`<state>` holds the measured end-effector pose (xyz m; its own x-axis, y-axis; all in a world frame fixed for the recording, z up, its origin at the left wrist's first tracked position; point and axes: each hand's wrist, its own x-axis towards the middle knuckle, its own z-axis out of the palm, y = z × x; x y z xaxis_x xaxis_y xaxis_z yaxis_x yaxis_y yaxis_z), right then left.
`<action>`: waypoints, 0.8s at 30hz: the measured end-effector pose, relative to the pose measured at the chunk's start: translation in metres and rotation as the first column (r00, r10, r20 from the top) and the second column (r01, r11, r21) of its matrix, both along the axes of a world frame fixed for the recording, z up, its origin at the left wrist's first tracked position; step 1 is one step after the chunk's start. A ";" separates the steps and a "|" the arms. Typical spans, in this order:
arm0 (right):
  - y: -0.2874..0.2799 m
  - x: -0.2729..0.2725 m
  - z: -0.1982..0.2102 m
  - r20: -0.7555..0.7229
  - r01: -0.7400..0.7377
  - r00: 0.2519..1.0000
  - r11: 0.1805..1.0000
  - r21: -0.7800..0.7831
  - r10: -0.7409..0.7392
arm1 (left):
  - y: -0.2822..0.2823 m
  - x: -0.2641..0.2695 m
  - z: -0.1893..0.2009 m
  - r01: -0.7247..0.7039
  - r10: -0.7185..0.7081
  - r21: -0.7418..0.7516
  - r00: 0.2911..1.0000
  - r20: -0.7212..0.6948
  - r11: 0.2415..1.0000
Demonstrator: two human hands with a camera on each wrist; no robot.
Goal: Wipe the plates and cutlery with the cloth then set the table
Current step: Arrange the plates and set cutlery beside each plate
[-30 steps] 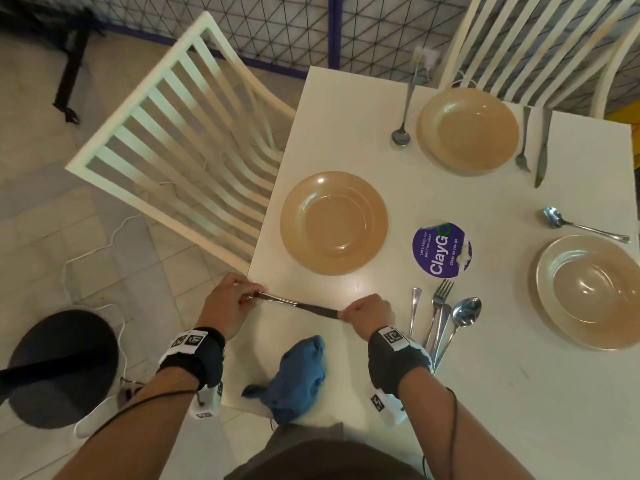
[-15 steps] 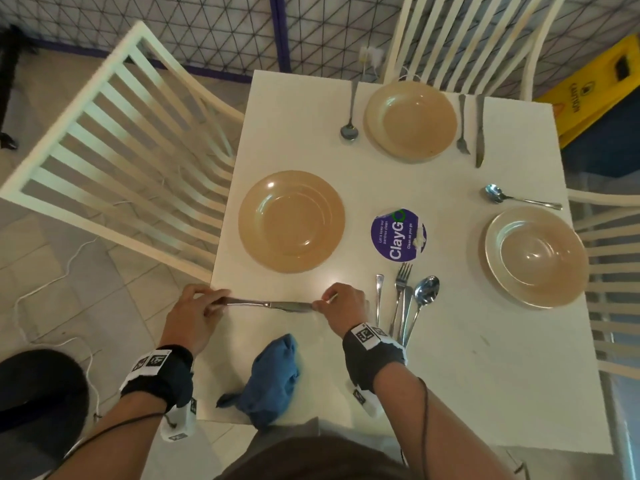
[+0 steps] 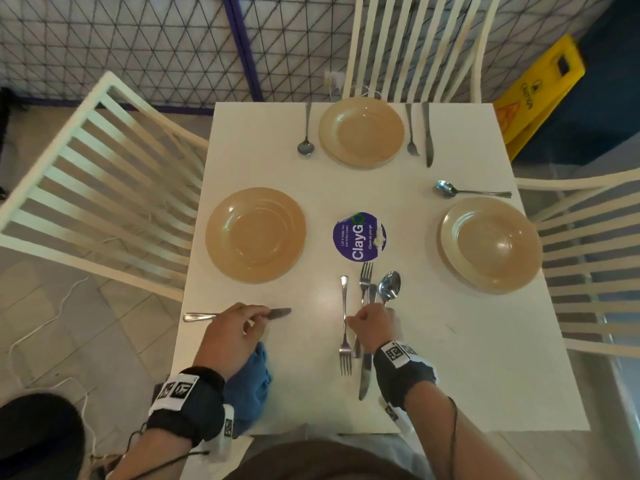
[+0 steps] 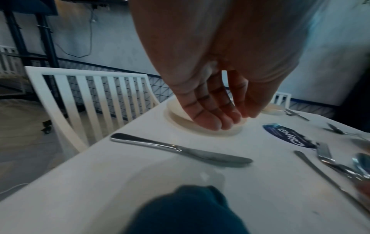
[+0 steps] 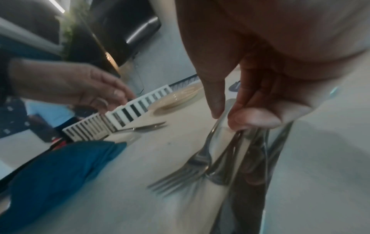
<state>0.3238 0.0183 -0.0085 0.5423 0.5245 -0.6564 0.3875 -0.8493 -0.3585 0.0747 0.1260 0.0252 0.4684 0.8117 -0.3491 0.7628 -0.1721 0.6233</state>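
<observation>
A table knife [image 3: 277,312] [image 4: 180,150] lies flat near the table's left front edge, below the left tan plate [image 3: 256,233]. My left hand [image 3: 239,327] [image 4: 216,110] hovers just over the knife with relaxed fingers and holds nothing. The blue cloth [image 3: 252,386] [image 5: 60,166] lies bunched under my left wrist at the front edge. My right hand [image 3: 374,323] [image 5: 240,110] pinches the handle of a fork [image 3: 345,358] [image 5: 192,164] in the loose cutlery pile. A second fork [image 3: 365,275], a spoon [image 3: 389,287] and another knife [image 3: 363,379] lie there too.
The far plate [image 3: 361,131] has a spoon, fork and knife beside it. The right plate [image 3: 491,244] has a spoon above it. A purple round sticker [image 3: 359,237] marks the table's centre. White slatted chairs stand on three sides, with a yellow caution sign [image 3: 540,91] behind.
Both hands let go of the knife, which now lies on the table. My right hand moved right to the cutlery pile and pinched a fork. My left hand lifted off the handle.
</observation>
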 end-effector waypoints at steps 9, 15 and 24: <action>0.011 -0.015 -0.006 0.040 -0.284 0.957 0.955 -0.082 0.288 | -0.057 0.054 -0.002 0.166 -0.170 -0.039 0.974 -0.152 0.985; 0.000 -0.011 0.000 -0.042 -0.348 0.937 0.937 -0.021 0.347 | -0.074 0.072 -0.003 -0.005 -0.004 -0.082 0.995 -0.103 0.997; -0.035 0.004 0.035 0.046 -0.643 0.744 0.698 0.315 0.666 | -0.069 0.082 0.025 -0.374 0.494 -0.363 0.801 0.337 0.853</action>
